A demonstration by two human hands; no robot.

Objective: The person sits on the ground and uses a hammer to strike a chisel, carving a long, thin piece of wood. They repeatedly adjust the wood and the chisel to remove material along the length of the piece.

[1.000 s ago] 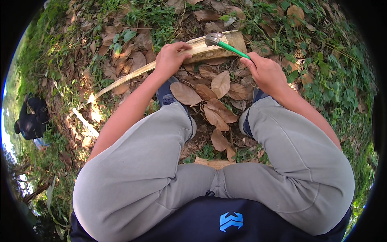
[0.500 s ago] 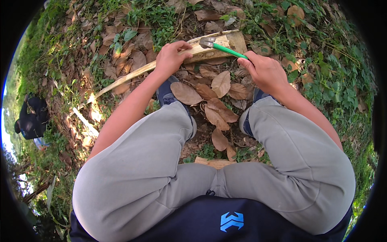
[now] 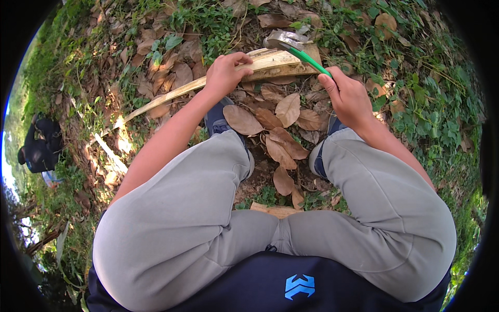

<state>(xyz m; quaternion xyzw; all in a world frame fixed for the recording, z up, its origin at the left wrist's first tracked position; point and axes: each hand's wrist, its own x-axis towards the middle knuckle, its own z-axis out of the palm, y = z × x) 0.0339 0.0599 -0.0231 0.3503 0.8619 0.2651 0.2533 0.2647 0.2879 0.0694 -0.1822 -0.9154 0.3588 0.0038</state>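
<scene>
In front of my feet lies a long, thin pale wooden strip (image 3: 166, 98), which runs from the left toward a wider rough board (image 3: 275, 70). My left hand (image 3: 227, 75) is closed over the wood where the strip meets the board, its fingers and thumb curled; whether something small is pinched there I cannot make out. A claw hammer (image 3: 310, 60) with a green handle and a metal head is gripped low on the handle by my right hand (image 3: 351, 96). Its head is over the board's right end, hiding part of it.
Dry brown leaves (image 3: 283, 144) cover the ground between my shoes, with green plants (image 3: 421, 104) to the right. Under me, a piece of wood (image 3: 275, 210) shows. At the far left a person in dark clothes (image 3: 44, 143) is bent over. A pale stick (image 3: 110, 152) lies on the left.
The hammer head has risen away from the board and shifted slightly up and right. My left hand stays on the wood, moved only slightly in the picture.
</scene>
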